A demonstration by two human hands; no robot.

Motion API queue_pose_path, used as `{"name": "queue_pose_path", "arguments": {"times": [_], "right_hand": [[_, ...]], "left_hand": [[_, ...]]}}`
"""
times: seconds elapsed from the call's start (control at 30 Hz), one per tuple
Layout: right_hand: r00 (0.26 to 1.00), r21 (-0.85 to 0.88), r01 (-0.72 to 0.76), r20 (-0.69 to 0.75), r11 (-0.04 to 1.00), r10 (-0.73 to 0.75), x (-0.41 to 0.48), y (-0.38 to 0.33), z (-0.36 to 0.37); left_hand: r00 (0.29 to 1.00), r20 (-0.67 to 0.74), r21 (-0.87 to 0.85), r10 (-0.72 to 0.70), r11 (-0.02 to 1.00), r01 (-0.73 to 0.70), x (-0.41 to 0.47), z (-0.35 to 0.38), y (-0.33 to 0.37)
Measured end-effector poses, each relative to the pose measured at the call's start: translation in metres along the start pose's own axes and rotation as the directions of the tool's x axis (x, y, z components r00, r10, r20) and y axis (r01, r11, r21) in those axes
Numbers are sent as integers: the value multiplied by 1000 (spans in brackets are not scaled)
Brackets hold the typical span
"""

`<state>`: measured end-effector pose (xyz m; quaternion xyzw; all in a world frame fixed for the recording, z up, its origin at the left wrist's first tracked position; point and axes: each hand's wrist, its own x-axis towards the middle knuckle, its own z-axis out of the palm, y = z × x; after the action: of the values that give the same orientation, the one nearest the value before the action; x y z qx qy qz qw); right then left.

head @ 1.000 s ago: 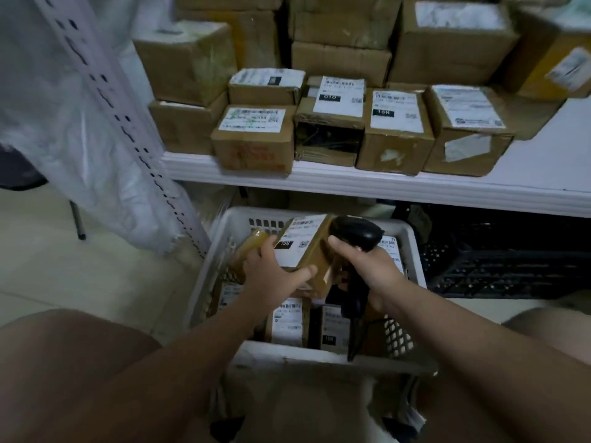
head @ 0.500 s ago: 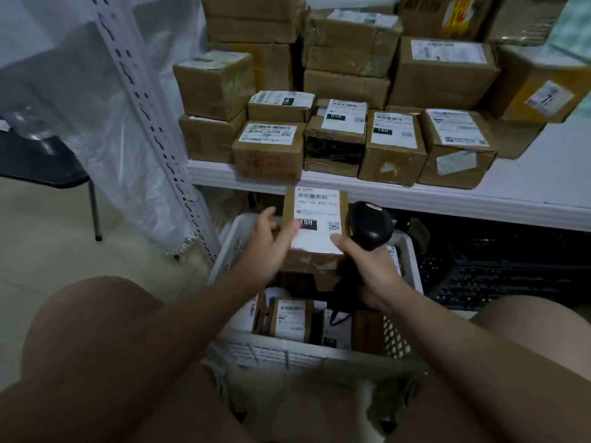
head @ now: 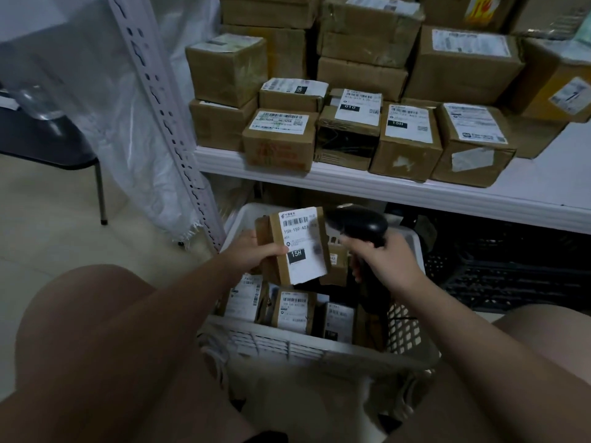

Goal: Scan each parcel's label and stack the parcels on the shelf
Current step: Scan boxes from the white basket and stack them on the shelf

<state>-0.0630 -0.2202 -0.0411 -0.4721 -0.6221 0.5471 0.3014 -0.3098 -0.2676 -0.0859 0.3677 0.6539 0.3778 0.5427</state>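
My left hand (head: 256, 254) grips a small cardboard parcel (head: 292, 246) with a white label marked 15H, held tilted above the white plastic basket (head: 287, 343). My right hand (head: 388, 262) grips a black handheld scanner (head: 361, 223) just right of the parcel, its head close to the label. Several more labelled parcels (head: 292, 310) lie in the basket below. On the white shelf (head: 479, 196) above stand several stacked cardboard parcels (head: 406, 140), labels up.
A perforated white shelf post (head: 166, 123) rises at the left, with a white woven sack (head: 105, 123) behind it. A dark chair (head: 48, 139) stands far left. A black crate (head: 511, 276) sits under the shelf at right. My knees flank the basket.
The parcel came up out of the basket, then dropped a little and tilted, label now facing me. The scanner stays beside it. The view has shifted closer to the shelf.
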Motion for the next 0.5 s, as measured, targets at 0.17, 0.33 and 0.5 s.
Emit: {"name": "queue_pose_path", "arguments": {"times": [0.17, 0.33, 0.5], "right_hand": [[993, -105, 68, 99, 992, -57, -8, 1, 6], [991, -51, 77, 112, 996, -71, -9, -1, 5], [991, -32, 42, 128, 999, -38, -9, 2, 5]], "left_hand": [[999, -49, -61, 18, 998, -21, 2, -2, -6], [988, -154, -85, 31, 995, -45, 5, -2, -6], [979, -200, -46, 37, 998, -47, 6, -2, -8]]}}
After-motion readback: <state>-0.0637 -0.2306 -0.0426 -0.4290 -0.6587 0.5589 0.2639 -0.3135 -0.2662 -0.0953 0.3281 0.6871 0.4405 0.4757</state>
